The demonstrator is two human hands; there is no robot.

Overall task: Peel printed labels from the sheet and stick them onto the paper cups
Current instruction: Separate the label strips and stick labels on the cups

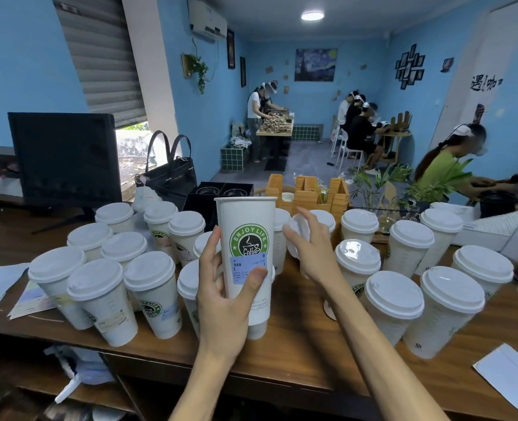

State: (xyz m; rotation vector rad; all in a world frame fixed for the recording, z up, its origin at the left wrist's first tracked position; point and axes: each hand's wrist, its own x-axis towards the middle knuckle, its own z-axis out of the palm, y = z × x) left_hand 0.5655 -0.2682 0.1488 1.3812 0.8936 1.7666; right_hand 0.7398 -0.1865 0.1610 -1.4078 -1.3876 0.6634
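My left hand (221,299) grips a tall white paper cup (247,226) with a green coffee logo, held upright above the counter with no lid on it. A pale blue printed label (245,267) is stuck below the logo, and my thumb presses on its lower right corner. My right hand (315,247) holds a white plastic lid (298,235) just to the right of the cup. Label sheets (31,299) lie on the counter at the far left, partly hidden by cups.
Several lidded white cups (394,296) crowd the wooden counter (297,350) on both sides. A black monitor (65,156), a black handbag (172,174) and wooden holders (308,192) stand behind. White paper (513,378) lies at the right edge. People work in the background.
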